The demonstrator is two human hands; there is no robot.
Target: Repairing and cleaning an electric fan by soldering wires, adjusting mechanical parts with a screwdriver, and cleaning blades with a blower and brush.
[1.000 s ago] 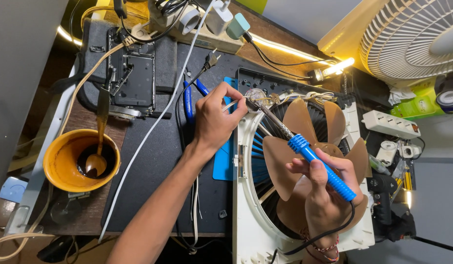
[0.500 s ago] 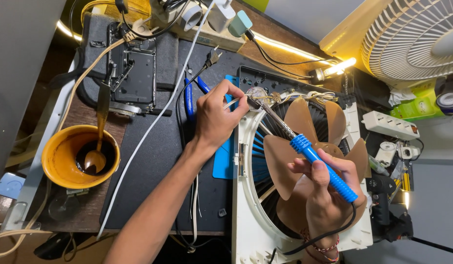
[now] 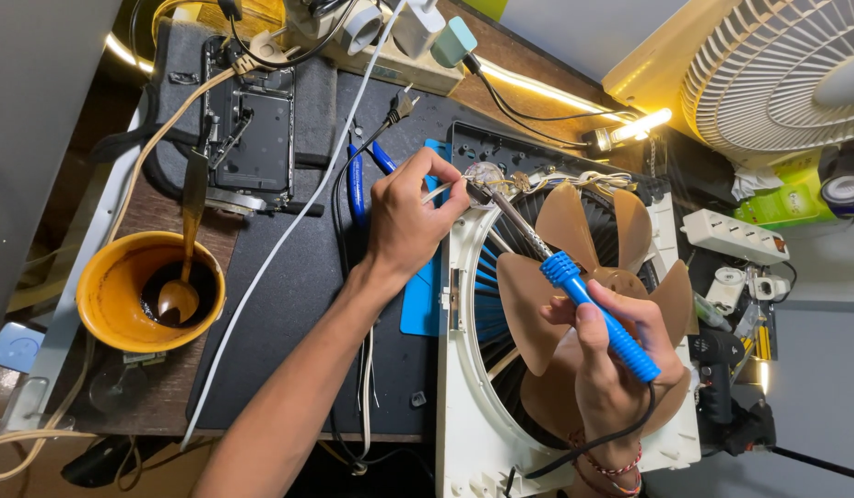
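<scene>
My right hand (image 3: 620,364) grips the blue handle of a soldering iron (image 3: 597,314). Its metal tip reaches up to the wires (image 3: 574,180) at the top rim of a white square fan frame (image 3: 464,406) with brown blades (image 3: 556,277). My left hand (image 3: 408,221) pinches a thin strand of solder wire (image 3: 438,192) and holds it against the same spot, right at the iron's tip. The joint itself is partly hidden by my fingers.
An orange bowl (image 3: 109,290) with dark liquid and a spoon stands at the left. A dismantled phone (image 3: 252,129) lies on the dark mat (image 3: 298,304). Blue-handled pliers (image 3: 358,180) sit beside my left hand. A power strip (image 3: 731,238), a white fan (image 3: 795,69) and a lamp (image 3: 639,124) are at right.
Both hands have stayed at the joint with only slight shifts. The view has drifted a little.
</scene>
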